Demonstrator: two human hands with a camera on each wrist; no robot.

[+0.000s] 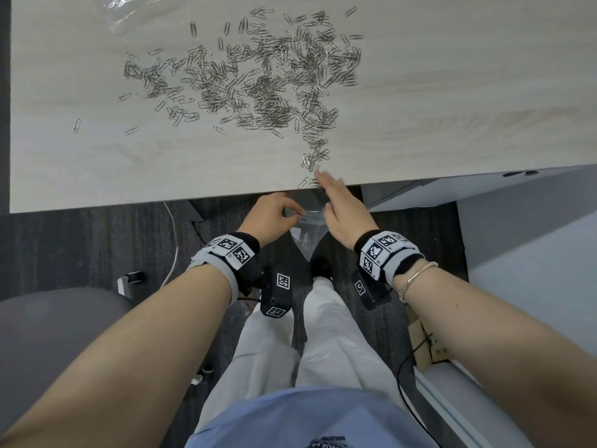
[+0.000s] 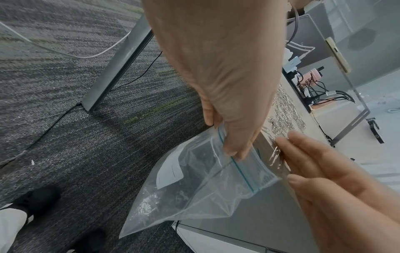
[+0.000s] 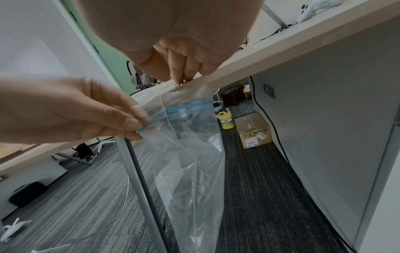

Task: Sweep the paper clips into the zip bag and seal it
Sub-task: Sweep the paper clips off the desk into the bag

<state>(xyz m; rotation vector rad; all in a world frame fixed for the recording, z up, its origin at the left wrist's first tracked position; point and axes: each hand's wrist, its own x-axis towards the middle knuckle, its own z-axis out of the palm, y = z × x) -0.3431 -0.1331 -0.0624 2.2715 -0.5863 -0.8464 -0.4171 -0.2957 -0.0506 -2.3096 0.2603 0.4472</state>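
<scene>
Our forearms fill the bottom of the head view, each banded with a strap of black-and-white marker tags, and beyond them stretches the pale wood-grain table (image 1: 452, 92), the biggest thing before us. Across its middle lies a broad scatter of silver paper clips (image 1: 252, 76), thinning into a narrow trail that runs down to the near edge. Below that edge we hold the clear zip bag (image 2: 194, 184), which hangs down toward the dark carpet (image 2: 86, 137) with its blue-striped mouth up against the table edge; a small glinting heap, too blurred to make out piece by piece, sits low inside it. Our left hand (image 1: 271, 215) pinches the top of the bag at the zip line between thumb and curled fingers, holding the mouth just under the table lip. Our right hand (image 1: 342, 208) is flat, fingers straight and together, the fingertips (image 1: 323, 177) resting on the table edge right above the bag's mouth, touching the last few clips of the trail. Both hands are close together, the bag between them. Off to the far left corner of the table lies a crumpled piece of clear plastic (image 1: 116, 8). Under the desk, in the right wrist view, we see a cardboard box (image 3: 253, 130) with a yellow bottle (image 3: 226, 119) just beside it.
</scene>
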